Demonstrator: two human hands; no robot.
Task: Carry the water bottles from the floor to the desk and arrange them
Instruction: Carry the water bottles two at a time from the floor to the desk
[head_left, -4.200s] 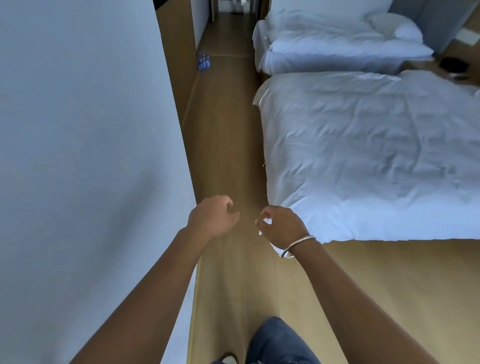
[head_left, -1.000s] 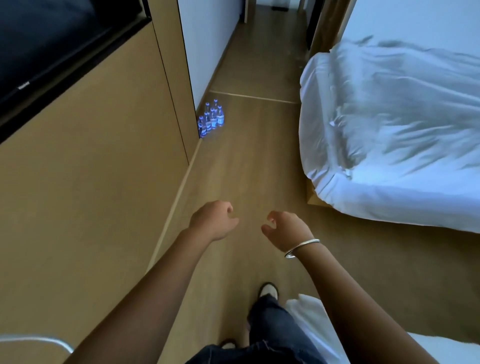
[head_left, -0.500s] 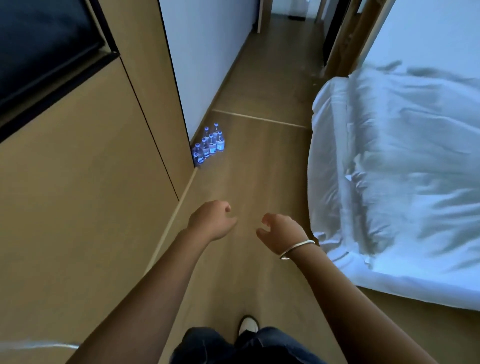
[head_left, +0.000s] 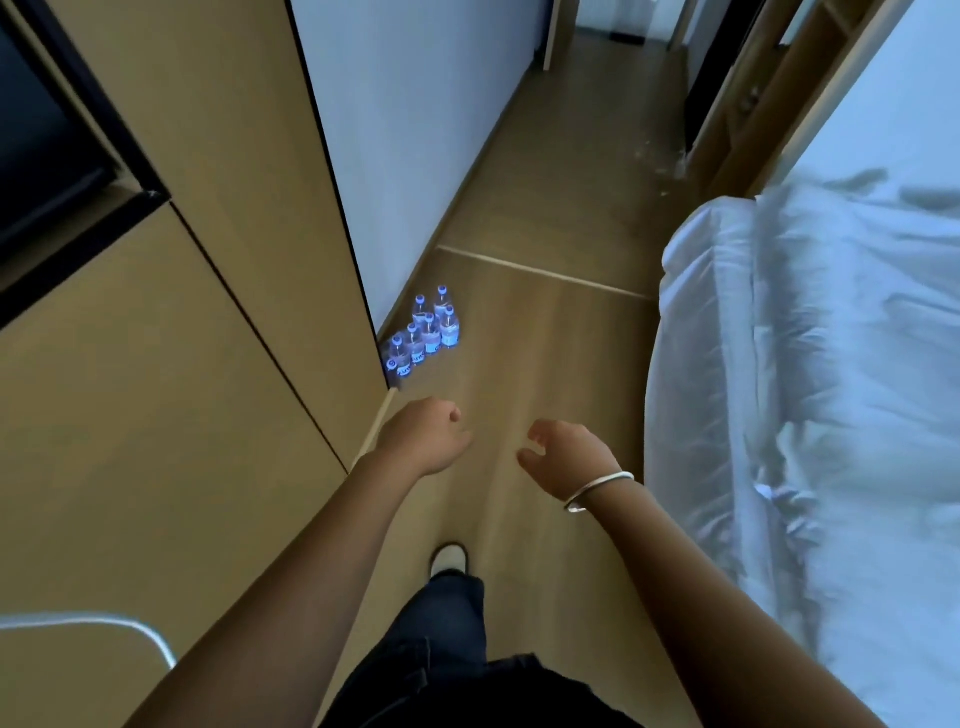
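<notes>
Closer now than before, the water bottles (head_left: 423, 332) stand on the floor at eleven o'clock by the wall, both left hand (head_left: 423, 439) and right hand (head_left: 569, 452) loose and empty, so bend low first.

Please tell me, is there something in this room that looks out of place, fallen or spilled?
Only the water bottles stand out: a small cluster on the wooden floor at the wall corner, an odd place for drinks. All stand upright; nothing looks spilled. Pale specks lie on the floor farther down the hallway.

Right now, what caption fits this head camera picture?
Empty hands near water bottles clustered on the floor.
</notes>
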